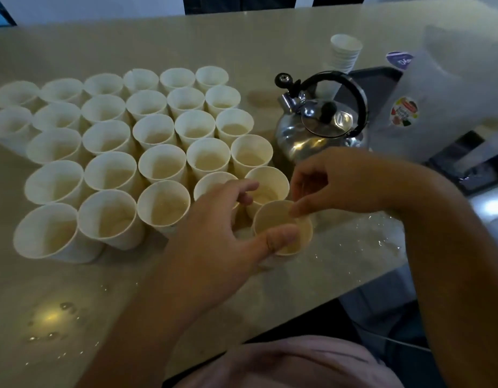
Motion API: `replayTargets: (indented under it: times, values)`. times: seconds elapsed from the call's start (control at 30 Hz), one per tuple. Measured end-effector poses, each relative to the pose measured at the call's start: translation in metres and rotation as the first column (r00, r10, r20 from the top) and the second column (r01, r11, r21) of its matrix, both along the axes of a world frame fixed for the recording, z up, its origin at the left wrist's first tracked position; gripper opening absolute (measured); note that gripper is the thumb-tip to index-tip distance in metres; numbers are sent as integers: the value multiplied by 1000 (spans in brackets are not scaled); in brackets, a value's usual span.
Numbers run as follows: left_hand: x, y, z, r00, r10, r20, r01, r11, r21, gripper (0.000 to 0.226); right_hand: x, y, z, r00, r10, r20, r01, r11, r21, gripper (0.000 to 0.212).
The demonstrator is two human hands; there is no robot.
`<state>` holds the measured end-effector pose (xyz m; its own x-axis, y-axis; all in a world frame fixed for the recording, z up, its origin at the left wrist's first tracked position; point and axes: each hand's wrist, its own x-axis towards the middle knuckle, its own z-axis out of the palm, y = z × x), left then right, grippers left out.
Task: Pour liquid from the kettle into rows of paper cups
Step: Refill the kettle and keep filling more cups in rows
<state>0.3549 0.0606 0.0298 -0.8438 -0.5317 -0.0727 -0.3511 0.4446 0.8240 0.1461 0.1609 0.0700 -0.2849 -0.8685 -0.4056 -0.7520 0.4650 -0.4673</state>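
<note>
Both forearms reaching in from the near edge, meeting over 1 paper cup (282, 229) at the near right corner of the rows of paper cups (124, 161). Left hand (220, 233) with thumb pressed on the near rim, fingers spread loosely behind. Right hand (337, 183) pinching the far rim between curled fingertips. Thin white paper, round mouths, tapered walls, packed rim to rim. Kettle (317, 121) of polished steel, black arched handle, upright just beyond the right hand on the smooth beige counter (186, 43), wet with scattered droplets.
</note>
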Motion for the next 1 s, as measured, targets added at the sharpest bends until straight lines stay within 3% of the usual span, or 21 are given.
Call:
replayTargets:
  times: [0.07, 0.13, 0.47, 0.77, 0.9, 1.0]
  values:
    - [1, 6, -6, 999, -25, 47, 26, 1000, -12, 102, -2, 4, -7, 999, -10, 38, 12, 999, -43, 11]
    - [-3, 12, -10, 993, -64, 101, 67, 997, -29, 110, -4, 7, -9, 998, -32, 62, 37, 996, -82, 7]
    - [-23, 26, -39, 998, -70, 1, 69, 978, -195, 79, -15, 20, -10, 999, 8, 40, -4, 995, -104, 4]
    - [-28, 27, -47, 999, -22, -39, 15, 986, -165, 74, -9, 21, -1, 998, 19, -63, -31, 977, -210, 18]
    - [-28, 32, -47, 997, 21, -81, -32, 989, -143, 75, -7, 30, 10, 990, 114, 85, -101, 984, -143, 33]
    - [-27, 33, -43, 992, 41, -117, -58, 988, -146, 73, -11, 37, 8, 961, 191, 199, -173, 979, -104, 22]
